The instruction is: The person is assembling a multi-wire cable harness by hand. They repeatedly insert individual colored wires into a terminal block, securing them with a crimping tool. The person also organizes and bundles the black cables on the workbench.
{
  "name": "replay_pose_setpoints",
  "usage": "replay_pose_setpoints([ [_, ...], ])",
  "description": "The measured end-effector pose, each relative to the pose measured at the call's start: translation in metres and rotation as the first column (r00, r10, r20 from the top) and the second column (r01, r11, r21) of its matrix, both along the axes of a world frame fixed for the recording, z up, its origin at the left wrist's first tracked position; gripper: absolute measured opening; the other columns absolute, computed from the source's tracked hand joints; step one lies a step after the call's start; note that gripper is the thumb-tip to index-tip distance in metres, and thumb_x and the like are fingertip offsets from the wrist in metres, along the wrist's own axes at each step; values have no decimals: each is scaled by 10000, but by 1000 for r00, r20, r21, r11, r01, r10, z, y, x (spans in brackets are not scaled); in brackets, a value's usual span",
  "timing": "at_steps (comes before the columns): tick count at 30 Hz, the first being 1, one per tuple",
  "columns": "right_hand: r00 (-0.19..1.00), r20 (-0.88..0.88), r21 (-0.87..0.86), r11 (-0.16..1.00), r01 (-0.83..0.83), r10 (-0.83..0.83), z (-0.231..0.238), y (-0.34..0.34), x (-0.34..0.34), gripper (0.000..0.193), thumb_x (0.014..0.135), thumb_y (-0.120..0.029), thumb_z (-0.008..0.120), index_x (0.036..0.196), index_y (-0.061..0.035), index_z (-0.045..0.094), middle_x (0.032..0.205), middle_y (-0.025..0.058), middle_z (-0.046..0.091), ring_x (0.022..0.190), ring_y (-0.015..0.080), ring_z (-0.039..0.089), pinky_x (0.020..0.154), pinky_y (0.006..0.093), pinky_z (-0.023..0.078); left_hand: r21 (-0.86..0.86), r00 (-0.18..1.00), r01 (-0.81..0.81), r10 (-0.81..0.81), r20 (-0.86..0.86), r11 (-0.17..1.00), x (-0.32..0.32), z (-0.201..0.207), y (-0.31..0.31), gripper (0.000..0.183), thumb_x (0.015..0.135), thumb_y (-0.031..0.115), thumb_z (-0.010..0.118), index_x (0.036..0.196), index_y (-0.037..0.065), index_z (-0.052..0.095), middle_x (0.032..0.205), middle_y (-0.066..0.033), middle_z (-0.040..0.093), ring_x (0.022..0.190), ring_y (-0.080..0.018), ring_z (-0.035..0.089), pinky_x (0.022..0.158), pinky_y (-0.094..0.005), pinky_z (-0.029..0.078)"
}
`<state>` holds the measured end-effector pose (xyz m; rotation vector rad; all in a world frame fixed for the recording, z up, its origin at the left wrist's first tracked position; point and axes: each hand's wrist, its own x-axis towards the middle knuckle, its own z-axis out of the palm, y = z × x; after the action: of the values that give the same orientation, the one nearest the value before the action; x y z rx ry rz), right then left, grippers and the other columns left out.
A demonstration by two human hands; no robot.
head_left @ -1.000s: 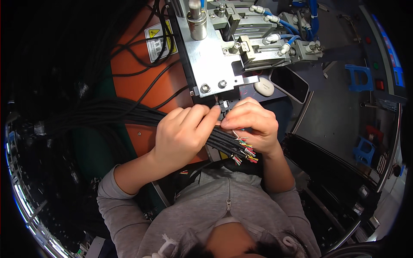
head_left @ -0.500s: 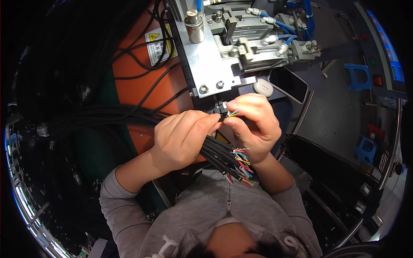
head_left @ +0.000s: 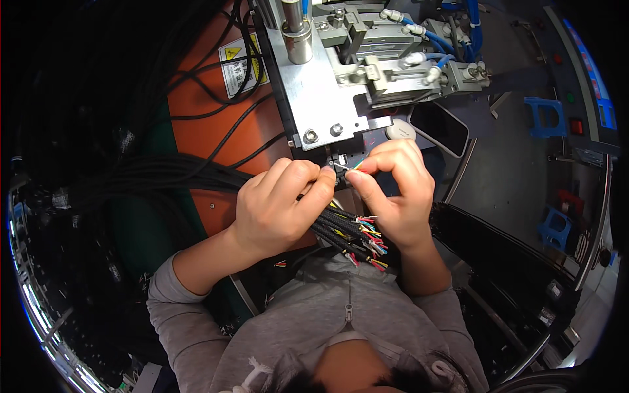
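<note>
Centrally, the left hand (head_left: pixel 278 204) grips a bundle of black braided cables (head_left: pixel 335 224); the right hand (head_left: pixel 401 193) pinches thin multicoloured wires (head_left: pixel 358 165), apparently partly separated, before a silver metal machine (head_left: pixel 320 98). The clustered coloured wire ends (head_left: pixel 371 243) look unsorted.

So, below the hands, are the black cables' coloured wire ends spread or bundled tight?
Spread: the coloured wire ends stick out past the black cables at differing angles, with gaps between them.

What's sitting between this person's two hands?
In the head view, a few thin coloured wires show at the fingertips, between the left hand and the right hand. Lower down, black cables with coloured ends lie between them.
</note>
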<state>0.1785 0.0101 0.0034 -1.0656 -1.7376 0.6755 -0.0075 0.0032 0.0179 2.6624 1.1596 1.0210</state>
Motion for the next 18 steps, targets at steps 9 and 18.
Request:
replay_pose_setpoints([
  [9,901,-420,-448,840,-306,105,-13,2,19,110,801,-71,697,819,16,631,810,64,616,773,134,577,705,264,450,119,994,5,8,-108,993,-1,-3,-3,329,681,51,695,1008,73,703,732,-7,580,556,-110,502,444,-226,397],
  [18,993,107,-153,986,68,-52,-21,4,1,53,758,-21,679,769,5,633,742,108,623,684,264,587,617,343,461,17,960,-70,71,-272,997,10,-7,-7,329,713,38,662,1035,90,699,660,10,378,553,-98,423,434,-229,365],
])
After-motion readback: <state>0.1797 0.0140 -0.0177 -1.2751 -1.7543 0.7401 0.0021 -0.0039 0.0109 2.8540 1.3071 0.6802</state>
